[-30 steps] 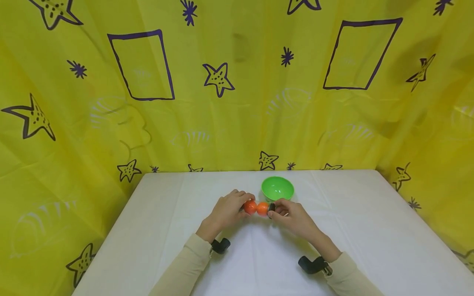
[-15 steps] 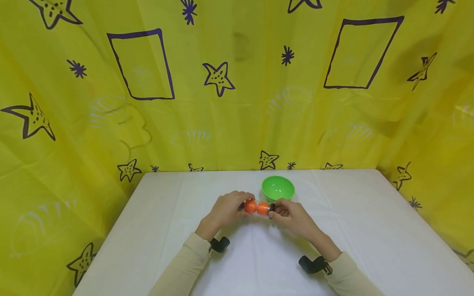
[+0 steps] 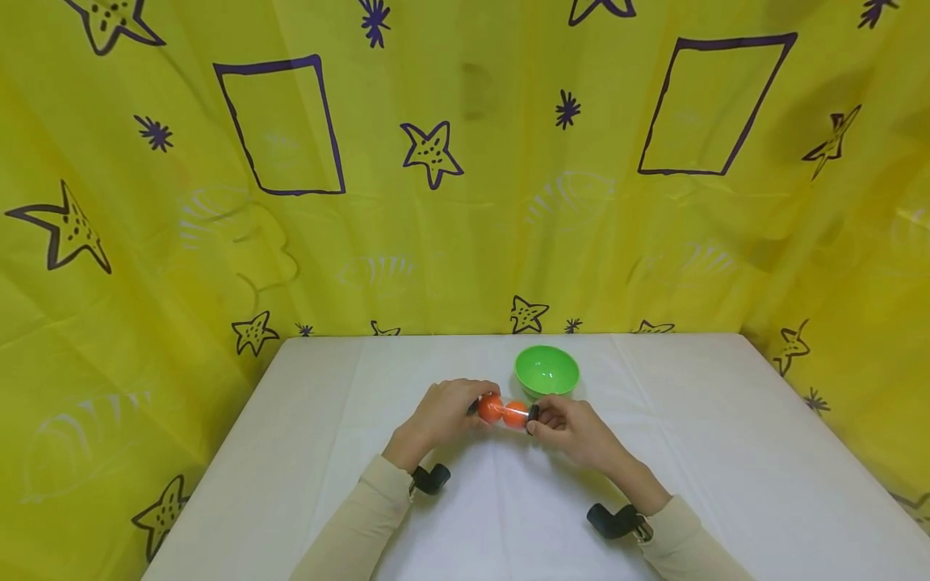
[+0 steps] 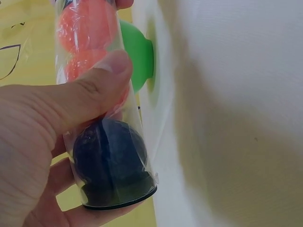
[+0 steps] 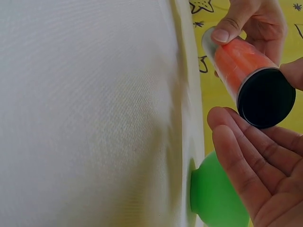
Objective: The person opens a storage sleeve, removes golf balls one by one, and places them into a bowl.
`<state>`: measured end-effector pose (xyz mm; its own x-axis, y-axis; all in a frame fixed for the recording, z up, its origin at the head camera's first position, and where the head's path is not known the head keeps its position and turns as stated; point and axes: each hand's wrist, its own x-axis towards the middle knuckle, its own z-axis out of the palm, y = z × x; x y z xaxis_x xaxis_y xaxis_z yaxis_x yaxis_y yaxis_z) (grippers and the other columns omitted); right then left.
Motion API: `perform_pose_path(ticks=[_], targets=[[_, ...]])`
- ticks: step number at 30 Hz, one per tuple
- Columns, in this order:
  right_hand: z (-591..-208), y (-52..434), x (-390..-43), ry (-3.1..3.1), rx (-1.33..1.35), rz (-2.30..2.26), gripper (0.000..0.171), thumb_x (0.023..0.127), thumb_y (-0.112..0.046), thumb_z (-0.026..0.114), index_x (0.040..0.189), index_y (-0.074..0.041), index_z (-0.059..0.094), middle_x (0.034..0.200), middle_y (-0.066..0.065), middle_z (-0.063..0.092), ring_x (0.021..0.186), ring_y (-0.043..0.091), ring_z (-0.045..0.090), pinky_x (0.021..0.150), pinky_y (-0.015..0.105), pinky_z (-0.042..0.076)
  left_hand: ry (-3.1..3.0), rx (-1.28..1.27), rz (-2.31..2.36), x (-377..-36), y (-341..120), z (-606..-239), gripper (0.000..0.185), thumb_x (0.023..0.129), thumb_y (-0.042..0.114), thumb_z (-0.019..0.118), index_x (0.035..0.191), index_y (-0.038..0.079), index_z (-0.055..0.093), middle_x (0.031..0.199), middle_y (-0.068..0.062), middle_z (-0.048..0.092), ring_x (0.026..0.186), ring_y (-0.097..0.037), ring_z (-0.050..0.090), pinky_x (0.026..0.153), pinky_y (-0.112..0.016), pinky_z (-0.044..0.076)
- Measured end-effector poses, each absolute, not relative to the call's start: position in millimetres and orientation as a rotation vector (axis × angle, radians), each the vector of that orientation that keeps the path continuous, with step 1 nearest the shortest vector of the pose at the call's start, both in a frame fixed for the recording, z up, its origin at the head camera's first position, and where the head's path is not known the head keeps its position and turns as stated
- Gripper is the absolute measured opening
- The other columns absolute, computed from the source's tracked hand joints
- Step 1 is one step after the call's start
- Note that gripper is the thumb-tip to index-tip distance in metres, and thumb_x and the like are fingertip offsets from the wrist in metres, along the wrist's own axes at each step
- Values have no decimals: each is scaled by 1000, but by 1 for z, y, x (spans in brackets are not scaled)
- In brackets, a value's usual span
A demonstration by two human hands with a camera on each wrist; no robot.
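My left hand (image 3: 438, 415) grips a clear plastic tube (image 3: 509, 411), thumb laid across its side. Inside are two orange balls (image 4: 86, 23) and, at the left end, a dark blue ball (image 4: 110, 147). At the tube's right end, a black cap (image 5: 266, 98) is fitted over the opening. My right hand (image 3: 577, 429) pinches this cap between thumb and fingers; in the right wrist view the thumb touches its edge, with the fingers spread below. The tube is held above the table, its right end a little lower in the head view.
A green bowl (image 3: 547, 371) stands on the white-covered table (image 3: 668, 452), just behind the tube. Yellow curtains (image 3: 479, 242) with star drawings hang at the back and sides. A black wrist mount (image 3: 613, 520) sits on each forearm.
The tube's right end and my right hand have dropped slightly, so the tube slopes more. My left hand has lowered a little and keeps its grip. The bowl stays put.
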<state>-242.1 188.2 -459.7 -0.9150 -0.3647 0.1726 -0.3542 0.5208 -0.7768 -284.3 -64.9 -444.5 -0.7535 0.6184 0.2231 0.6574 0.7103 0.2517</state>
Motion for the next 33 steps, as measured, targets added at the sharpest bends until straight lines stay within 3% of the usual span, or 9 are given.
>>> perform_pose_path(ticks=[8, 33], targets=[[-460, 189, -243, 2688, -684, -1403, 25, 94, -16, 73, 108, 3, 67, 93, 6, 73, 83, 9, 65, 74, 23, 58, -2806, -1065, -477, -286, -66, -445, 45, 83, 25, 86, 124, 23, 68, 110, 8, 74, 90, -11, 64, 78, -31, 53], [-459, 192, -242, 2677, -644, -1415, 26, 92, -14, 74, 109, 4, 66, 96, 8, 72, 85, 13, 67, 77, 22, 59, -2815, -1076, -509, -286, -67, -444, 46, 82, 27, 87, 124, 23, 68, 107, 8, 74, 87, -11, 63, 78, -32, 52]])
